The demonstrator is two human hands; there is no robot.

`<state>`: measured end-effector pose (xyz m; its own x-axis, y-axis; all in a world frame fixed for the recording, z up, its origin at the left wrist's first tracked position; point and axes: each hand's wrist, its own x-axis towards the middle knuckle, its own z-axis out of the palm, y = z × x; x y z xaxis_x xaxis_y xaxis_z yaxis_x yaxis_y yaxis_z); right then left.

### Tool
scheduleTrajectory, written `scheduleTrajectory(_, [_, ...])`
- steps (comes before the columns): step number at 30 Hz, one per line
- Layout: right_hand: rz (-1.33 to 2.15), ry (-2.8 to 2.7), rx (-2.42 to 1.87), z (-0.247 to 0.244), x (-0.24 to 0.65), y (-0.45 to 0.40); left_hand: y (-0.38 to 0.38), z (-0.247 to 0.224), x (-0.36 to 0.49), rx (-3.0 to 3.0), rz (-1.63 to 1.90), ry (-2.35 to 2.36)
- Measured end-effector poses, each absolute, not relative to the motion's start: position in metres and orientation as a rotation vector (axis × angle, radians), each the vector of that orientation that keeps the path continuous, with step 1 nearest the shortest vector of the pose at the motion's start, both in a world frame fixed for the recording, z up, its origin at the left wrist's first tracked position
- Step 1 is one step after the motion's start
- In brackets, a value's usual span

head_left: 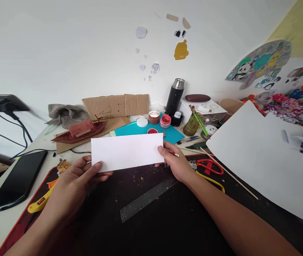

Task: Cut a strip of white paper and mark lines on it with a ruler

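A blank white strip of paper [127, 151] is held up above the dark mat, tilted slightly. My left hand [79, 177] pinches its lower left corner, thumb in front and fingers behind. At the right end, my right hand [174, 160] grips the paper the same way, and a thin red pencil-like stick [173, 153] pokes out from that hand. Below the paper a clear ruler [147, 200] lies slantwise on the mat. Red-handled scissors [210, 167] rest beside my right wrist. Near my left forearm is a yellow tool with a red switch [39, 202].
Behind the paper stand a red model boat [80, 131], paint jars [165, 120] on a blue sheet [124, 129] and a black thermos [174, 96]. Large white paper [258, 153] covers the right side. A phone [17, 181] lies at left; a wooden stick [231, 175] lies at right.
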<state>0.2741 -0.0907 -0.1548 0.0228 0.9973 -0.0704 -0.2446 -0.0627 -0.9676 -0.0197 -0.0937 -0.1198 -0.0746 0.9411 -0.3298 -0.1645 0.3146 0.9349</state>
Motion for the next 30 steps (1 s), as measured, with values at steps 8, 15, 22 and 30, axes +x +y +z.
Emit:
scheduleTrajectory(8, [1.341, -0.911, -1.124, -0.159, 0.270, -0.093, -0.098, -0.123, -0.011, 0.919, 1.035, 1.259])
scheduleTrajectory(15, [1.364, -0.878, -1.122, -0.157, 0.266, -0.097, -0.094, -0.116, -0.012, 0.978, 1.096, 1.280])
scheduleTrajectory(22, [1.332, -0.873, -1.108, -0.156, 0.266, -0.096, -0.079, -0.113, -0.002, 1.161, 1.041, 1.433])
scheduleTrajectory(30, [1.355, -0.863, -1.140, -0.153, 0.266, -0.097, -0.066, -0.124, 0.000, 1.317, 0.988, 1.586])
